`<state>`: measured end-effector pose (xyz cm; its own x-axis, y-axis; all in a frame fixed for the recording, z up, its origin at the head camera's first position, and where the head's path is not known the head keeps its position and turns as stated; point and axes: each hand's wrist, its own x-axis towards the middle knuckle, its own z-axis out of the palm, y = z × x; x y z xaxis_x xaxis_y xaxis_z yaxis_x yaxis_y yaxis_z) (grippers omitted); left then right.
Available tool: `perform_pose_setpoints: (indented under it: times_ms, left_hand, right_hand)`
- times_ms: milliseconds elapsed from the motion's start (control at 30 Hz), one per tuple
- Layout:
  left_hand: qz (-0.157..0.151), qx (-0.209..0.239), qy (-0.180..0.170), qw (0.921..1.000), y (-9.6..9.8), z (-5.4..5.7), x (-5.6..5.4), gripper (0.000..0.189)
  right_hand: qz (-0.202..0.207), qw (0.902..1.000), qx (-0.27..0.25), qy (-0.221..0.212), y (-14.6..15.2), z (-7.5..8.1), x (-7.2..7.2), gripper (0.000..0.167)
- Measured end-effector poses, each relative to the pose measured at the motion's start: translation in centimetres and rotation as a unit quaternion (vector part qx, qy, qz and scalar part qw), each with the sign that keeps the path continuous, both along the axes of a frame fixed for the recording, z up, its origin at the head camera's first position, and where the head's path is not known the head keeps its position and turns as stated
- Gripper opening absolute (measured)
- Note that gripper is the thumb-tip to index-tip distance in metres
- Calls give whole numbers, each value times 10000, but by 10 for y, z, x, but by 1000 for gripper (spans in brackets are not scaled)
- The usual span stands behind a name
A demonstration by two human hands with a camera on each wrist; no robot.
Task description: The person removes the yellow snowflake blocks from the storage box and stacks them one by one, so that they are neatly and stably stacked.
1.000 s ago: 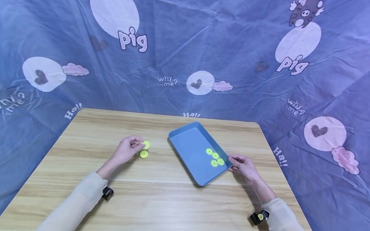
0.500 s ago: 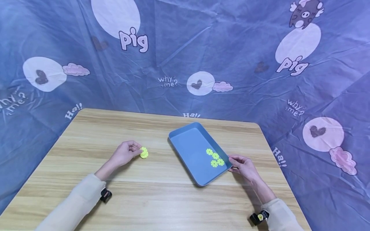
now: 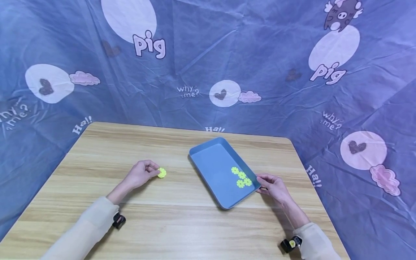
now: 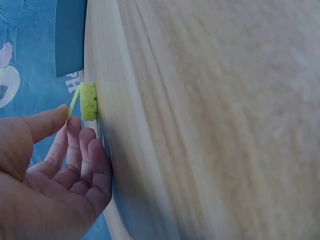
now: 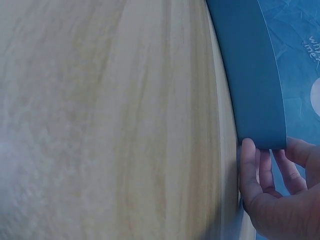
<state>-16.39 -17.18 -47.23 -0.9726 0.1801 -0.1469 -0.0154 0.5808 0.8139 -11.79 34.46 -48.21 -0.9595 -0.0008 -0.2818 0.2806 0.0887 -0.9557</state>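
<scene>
My left hand pinches a thin yellow-green flower-shaped disc between thumb and forefinger. In the left wrist view this disc leans, its upper edge at the top of a short stack of like discs on the table. From the head view, disc and stack overlap as one yellow round. At the tray's near right corner, my right hand grips the blue rectangular tray, thumb at the rim and other fingers against the outer wall. Several yellow-green flower discs lie flat inside it, near that corner.
The wooden table carries the tray right of centre, set at an angle. A blue printed cloth hangs behind the table and along its sides. Each wrist wears a small black camera.
My left hand has moved slightly left and down, bringing the pinched disc from above and behind the stack onto it. The right hand and tray have stayed put.
</scene>
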Motion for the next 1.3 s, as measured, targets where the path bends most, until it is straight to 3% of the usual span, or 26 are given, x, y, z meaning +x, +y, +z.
perform_pose_setpoints:
  times_ms: [767, 933, 1300]
  left_hand:
    - [-34, -265, 193, 9995, -7, -9, -20, 15]
    - [-75, -254, 240, 9994, -9, -10, -24, 15]
    - [-110, -45, 433, 9990, -13, -2, -34, 22]
  right_hand:
    - [-101, 9998, 165, -111, -8, 3, -5, 22]
    - [-121, 9998, 141, -80, -12, 4, -5, 29]
    - [-229, 9995, 196, -55, -17, 5, -6, 30]
